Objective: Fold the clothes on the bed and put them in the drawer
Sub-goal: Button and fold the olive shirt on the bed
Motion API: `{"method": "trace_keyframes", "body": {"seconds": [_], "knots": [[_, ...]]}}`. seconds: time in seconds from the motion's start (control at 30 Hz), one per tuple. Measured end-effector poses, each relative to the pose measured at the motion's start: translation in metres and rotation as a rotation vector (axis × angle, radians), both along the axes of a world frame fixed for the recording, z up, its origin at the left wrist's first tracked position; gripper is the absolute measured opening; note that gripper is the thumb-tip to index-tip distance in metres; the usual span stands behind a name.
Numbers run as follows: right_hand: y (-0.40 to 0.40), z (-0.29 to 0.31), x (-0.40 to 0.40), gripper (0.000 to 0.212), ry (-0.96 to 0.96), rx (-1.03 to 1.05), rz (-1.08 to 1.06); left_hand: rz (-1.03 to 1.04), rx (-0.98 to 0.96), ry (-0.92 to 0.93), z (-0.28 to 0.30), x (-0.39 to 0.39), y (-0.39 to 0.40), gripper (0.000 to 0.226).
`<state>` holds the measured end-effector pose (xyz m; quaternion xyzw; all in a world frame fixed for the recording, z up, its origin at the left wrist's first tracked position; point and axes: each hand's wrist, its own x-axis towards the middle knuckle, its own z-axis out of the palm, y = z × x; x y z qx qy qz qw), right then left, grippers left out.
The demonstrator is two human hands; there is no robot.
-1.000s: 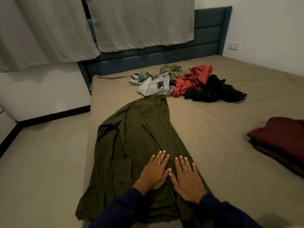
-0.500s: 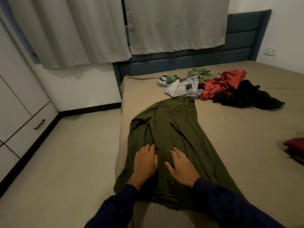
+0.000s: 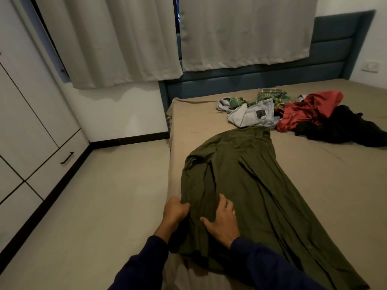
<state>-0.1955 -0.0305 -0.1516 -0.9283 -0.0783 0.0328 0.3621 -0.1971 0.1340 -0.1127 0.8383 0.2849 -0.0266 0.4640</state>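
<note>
Green dress (image 3: 240, 185) lies spread lengthwise on bed (image 3: 314, 185), along the left edge, narrow end toward the headboard (image 3: 272, 80).
Left hand (image 3: 174, 211): fingers curled over the dress's left edge at the bed edge, gripping the fabric.
Right hand (image 3: 222, 221): palm down on the dress just beside the left hand, thumb out, fingers bent into the cloth; cannot tell whether it pinches fabric or only presses.
Unfolded pile at the far end, touching the dress's narrow end: grey garment (image 3: 251, 117), green plaid (image 3: 270, 97), red garment (image 3: 303, 109), black garment (image 3: 343, 128).
Wardrobe with drawer (image 3: 56, 162) stands left, across the floor (image 3: 94, 206).
2 curtains (image 3: 240, 32) hang behind the headboard.
</note>
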Motion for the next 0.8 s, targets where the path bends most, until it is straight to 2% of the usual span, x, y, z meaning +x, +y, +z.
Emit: {"method": "trace_keyframes", "body": {"seconds": [0.1, 0.17, 0.2, 0.3, 0.37, 0.43, 0.53, 0.6, 0.63, 0.7, 0.8], "knots": [[0.0, -0.002, -0.002, 0.105, 0.05, 0.04, 0.113, 0.102, 0.083, -0.042, 0.011, 0.011, 0.013, 0.024], [0.0, 0.0, -0.006, 0.092, 0.058, -0.118, 0.192, 0.172, 0.229, -0.065, 0.018, 0.018, 0.024, 0.023], [-0.001, 0.002, -0.007, 0.092, 0.05, -0.187, 0.219, 0.196, 0.303, -0.09, 0.022, 0.022, 0.03, 0.02], [0.001, 0.001, -0.011, 0.107, -0.001, -0.275, 0.269, 0.229, 0.483, -0.256, 0.035, 0.033, 0.045, 0.009], [0.002, -0.002, -0.012, 0.103, -0.032, -0.289, 0.322, 0.255, 0.591, -0.386, 0.043, 0.038, 0.054, 0.006], [0.0, 0.001, -0.008, 0.093, -0.001, -0.22, 0.357, 0.284, 0.709, -0.41, 0.047, 0.043, 0.065, 0.011], [-0.005, 0.01, 0.015, 0.063, 0.046, -0.003, 0.283, 0.22, 0.761, -0.256, 0.051, 0.053, 0.077, 0.056], [-0.007, 0.015, 0.04, 0.045, -0.014, 0.057, 0.192, 0.15, 0.717, -0.24, 0.055, 0.068, 0.074, 0.091], [-0.008, 0.018, 0.054, 0.04, -0.038, 0.068, 0.155, 0.096, 0.726, -0.253, 0.055, 0.078, 0.069, 0.099], [-0.008, 0.024, 0.081, 0.04, -0.053, 0.057, 0.103, -0.029, 0.761, -0.258, 0.049, 0.103, 0.056, 0.093], [-0.004, 0.031, 0.118, 0.058, -0.078, 0.008, 0.033, -0.217, 0.858, -0.231, 0.033, 0.145, 0.034, 0.073]]}}
